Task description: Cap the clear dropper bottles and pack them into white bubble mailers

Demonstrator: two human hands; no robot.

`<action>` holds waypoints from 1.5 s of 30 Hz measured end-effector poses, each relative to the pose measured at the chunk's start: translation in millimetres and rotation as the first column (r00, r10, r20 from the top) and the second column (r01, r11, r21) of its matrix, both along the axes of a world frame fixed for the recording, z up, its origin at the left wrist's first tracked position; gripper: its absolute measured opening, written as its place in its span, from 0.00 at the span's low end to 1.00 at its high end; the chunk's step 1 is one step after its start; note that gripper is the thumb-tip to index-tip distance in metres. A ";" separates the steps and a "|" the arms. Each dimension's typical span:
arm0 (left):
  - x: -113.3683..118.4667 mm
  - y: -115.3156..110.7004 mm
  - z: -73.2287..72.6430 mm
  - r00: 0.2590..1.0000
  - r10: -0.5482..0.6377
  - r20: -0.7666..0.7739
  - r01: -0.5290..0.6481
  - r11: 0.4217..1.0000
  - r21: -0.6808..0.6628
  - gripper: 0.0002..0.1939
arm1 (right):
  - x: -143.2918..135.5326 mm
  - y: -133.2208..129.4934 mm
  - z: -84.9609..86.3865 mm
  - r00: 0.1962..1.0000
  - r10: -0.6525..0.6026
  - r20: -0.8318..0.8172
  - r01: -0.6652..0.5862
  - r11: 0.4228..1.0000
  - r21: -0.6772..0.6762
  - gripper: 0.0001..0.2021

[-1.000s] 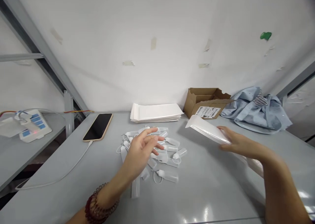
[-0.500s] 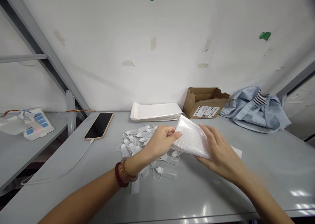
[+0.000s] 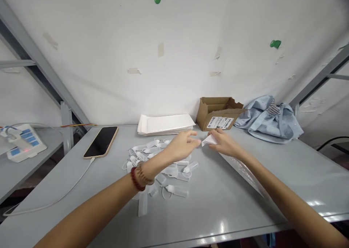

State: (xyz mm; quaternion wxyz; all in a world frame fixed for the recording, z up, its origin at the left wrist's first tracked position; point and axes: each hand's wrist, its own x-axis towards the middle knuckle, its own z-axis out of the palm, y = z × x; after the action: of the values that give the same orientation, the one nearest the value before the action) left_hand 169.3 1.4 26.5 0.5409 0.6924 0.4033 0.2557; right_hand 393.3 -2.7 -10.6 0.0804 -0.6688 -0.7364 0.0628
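Behind the hands [image 3: 184, 145], an open cardboard box [image 3: 218, 114] stands.

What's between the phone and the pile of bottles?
Only a bare strip of table, seen in the head view. The cable leaves the near end of the phone and bends left, away from the bottles.

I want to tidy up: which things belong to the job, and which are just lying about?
Likely the job's:
bubble pouch in the right hand
small bottles near the left hand
stacked white pouches

Probably just lying about:
phone
cardboard box
blue cloth
power strip
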 end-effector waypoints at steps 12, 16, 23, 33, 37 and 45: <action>-98.1 -14.9 -8.8 0.922 0.363 0.138 -0.338 0.925 -0.175 0.20 | 16.4 39.9 8.6 0.997 -0.042 0.071 0.063 0.945 -0.321 0.23; -105.0 -14.6 -15.4 0.893 0.415 0.173 -0.385 0.905 -0.184 0.19 | -1.3 38.8 -13.0 0.987 -0.114 0.114 0.132 0.977 -0.166 0.38; -109.1 -16.3 -15.5 0.871 0.444 0.209 -0.424 0.896 -0.135 0.18 | -11.8 28.7 -29.2 0.986 -0.077 0.146 0.066 0.995 0.081 0.26; -105.7 -17.8 -17.3 0.885 0.436 0.164 -0.431 0.900 -0.069 0.20 | -5.0 28.6 -44.7 0.990 0.044 0.137 -0.035 0.997 -0.068 0.35; -107.1 -18.2 -17.7 0.877 0.448 0.175 -0.447 0.893 -0.048 0.21 | -5.1 25.5 -49.9 0.989 0.037 0.144 -0.024 0.995 -0.095 0.38; -121.3 -10.3 -13.9 0.832 0.496 0.247 -0.521 0.852 0.043 0.21 | -20.1 32.3 -8.0 0.996 -0.015 0.092 0.005 0.994 0.112 0.25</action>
State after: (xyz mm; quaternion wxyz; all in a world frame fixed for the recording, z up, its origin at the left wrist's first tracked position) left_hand 47.9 -8.9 12.6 0.4571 0.5545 0.4942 0.4892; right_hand 373.3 29.6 -18.5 0.0837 -0.6692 -0.7382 -0.0102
